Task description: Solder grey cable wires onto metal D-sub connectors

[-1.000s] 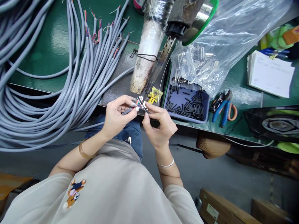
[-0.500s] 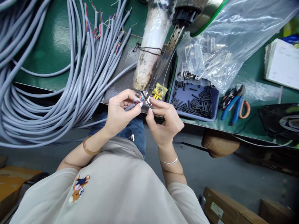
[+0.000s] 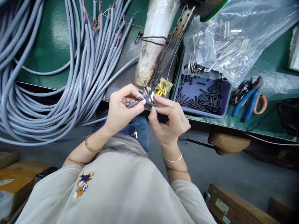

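My left hand (image 3: 122, 109) pinches the end of a grey cable (image 3: 132, 104) whose stripped coloured wires fan out at the tip. My right hand (image 3: 170, 119) pinches a small white connector (image 3: 152, 96) right against those wires. Both hands meet at the front edge of the green bench, just below a wrapped cylindrical tool (image 3: 154, 43) with a metal strip running down to its tip. A yellow part (image 3: 164, 86) lies on the dark plate just beyond my fingers.
A big bundle of grey cables (image 3: 46, 81) covers the left of the bench. A blue tray (image 3: 225, 107) of several short black tubes sits to the right, under a plastic bag of metal parts (image 3: 224, 43). Blue-handled pliers (image 3: 249, 99) lie further right. Cardboard boxes (image 3: 16, 177) stand on the floor.
The view has shifted, so the bench items slide right and up. My hands stay pinched together on the cable end and connector, with only small finger movement.
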The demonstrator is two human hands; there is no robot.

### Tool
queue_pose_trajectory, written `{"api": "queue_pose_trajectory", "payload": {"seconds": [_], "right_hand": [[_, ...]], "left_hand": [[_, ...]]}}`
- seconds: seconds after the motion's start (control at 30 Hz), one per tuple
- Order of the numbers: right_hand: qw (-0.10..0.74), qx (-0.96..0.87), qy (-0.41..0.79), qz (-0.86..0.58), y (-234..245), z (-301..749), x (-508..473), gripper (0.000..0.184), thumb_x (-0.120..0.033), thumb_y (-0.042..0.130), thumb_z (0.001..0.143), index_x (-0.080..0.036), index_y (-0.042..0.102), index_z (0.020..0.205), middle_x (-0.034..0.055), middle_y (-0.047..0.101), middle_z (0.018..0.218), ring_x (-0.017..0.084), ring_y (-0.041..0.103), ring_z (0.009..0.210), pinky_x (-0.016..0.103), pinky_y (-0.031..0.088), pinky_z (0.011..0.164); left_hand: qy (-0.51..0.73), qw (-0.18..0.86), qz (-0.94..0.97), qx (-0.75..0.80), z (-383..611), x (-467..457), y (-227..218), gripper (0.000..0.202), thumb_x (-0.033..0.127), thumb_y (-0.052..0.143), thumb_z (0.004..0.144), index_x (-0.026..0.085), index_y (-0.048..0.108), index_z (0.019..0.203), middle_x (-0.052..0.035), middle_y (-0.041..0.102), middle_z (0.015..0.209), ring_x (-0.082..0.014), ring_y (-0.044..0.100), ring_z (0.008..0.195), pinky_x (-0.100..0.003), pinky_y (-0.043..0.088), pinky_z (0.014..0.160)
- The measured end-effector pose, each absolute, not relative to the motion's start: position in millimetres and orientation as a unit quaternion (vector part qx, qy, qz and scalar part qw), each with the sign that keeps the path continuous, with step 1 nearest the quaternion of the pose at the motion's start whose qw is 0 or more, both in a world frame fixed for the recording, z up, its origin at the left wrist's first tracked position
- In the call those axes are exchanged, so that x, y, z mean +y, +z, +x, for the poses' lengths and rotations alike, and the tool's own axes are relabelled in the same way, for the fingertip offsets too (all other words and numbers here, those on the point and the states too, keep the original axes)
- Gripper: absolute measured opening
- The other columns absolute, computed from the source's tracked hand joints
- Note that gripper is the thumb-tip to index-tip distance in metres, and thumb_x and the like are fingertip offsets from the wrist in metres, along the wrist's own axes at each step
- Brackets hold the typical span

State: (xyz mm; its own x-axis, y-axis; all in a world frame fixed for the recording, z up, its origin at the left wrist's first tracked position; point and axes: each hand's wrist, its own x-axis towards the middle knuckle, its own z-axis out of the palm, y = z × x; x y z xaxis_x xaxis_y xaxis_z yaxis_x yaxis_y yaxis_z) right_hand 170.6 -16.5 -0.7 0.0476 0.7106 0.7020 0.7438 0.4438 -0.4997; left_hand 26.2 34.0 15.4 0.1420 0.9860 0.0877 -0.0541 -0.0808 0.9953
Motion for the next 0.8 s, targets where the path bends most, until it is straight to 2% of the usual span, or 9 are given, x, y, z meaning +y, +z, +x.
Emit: {"api": "queue_pose_trajectory", "payload": {"seconds": [0.13,0.27,0.33,0.43,0.57,0.7,0.8], "right_hand": [[0.468,-0.712,-0.042,-0.522,-2,174,-18,0.014,-0.012,0.068,0.091,-0.025,0.062,0.090,0.0030,0.081,0.109,0.018,0.079,0.093,0.029,0.066,0.077],[0.480,-0.707,-0.053,-0.517,-4,175,-19,0.016,-0.009,0.071,0.089,-0.024,0.064,0.092,0.0035,0.081,0.106,0.017,0.080,0.091,0.026,0.065,0.077],[0.500,-0.680,-0.021,-0.536,-4,174,-20,0.014,-0.010,0.070,0.089,-0.024,0.064,0.091,0.0026,0.082,0.102,0.017,0.080,0.090,0.026,0.065,0.074],[0.526,-0.616,0.081,-0.580,-1,172,-21,0.009,-0.016,0.069,0.092,-0.023,0.064,0.088,0.0017,0.081,0.098,0.017,0.079,0.088,0.026,0.064,0.067],[0.531,-0.608,0.136,-0.574,3,170,-21,0.009,-0.016,0.069,0.091,-0.022,0.064,0.087,0.0028,0.081,0.100,0.016,0.078,0.091,0.026,0.064,0.069],[0.511,-0.660,0.071,-0.546,4,168,-20,0.013,-0.012,0.068,0.090,-0.023,0.063,0.086,0.0044,0.080,0.105,0.018,0.078,0.095,0.032,0.065,0.080],[0.503,-0.672,0.038,-0.542,4,167,-18,0.014,-0.011,0.068,0.089,-0.023,0.062,0.087,0.0047,0.080,0.108,0.018,0.078,0.093,0.032,0.065,0.080]], "left_hand": [[0.483,0.549,0.537,0.421,25,33,13,0.018,0.010,0.074,0.071,0.017,0.058,0.068,0.0003,0.063,0.077,-0.0057,0.053,0.060,-0.017,0.039,0.049],[0.471,0.565,0.529,0.423,23,31,12,0.016,0.011,0.075,0.070,0.017,0.061,0.073,0.0000,0.066,0.081,-0.0031,0.049,0.055,-0.016,0.038,0.047],[0.462,0.585,0.518,0.420,20,28,12,0.016,0.014,0.076,0.073,0.018,0.064,0.082,0.0006,0.066,0.082,-0.0026,0.048,0.052,-0.016,0.041,0.046],[0.467,0.598,0.516,0.398,17,24,11,0.013,0.020,0.075,0.078,0.018,0.066,0.087,-0.0010,0.068,0.087,-0.0047,0.056,0.056,-0.017,0.049,0.051],[0.497,0.543,0.551,0.393,17,21,7,0.009,0.020,0.077,0.078,0.016,0.068,0.079,-0.0048,0.072,0.090,-0.0095,0.066,0.071,-0.018,0.055,0.059],[0.505,0.482,0.568,0.436,20,20,5,0.006,0.019,0.074,0.079,0.016,0.069,0.081,-0.0029,0.072,0.085,-0.0080,0.064,0.064,-0.017,0.052,0.057],[0.514,0.443,0.578,0.452,22,21,4,0.005,0.017,0.072,0.078,0.017,0.067,0.080,-0.0015,0.072,0.083,-0.0064,0.061,0.060,-0.016,0.048,0.054]]}}
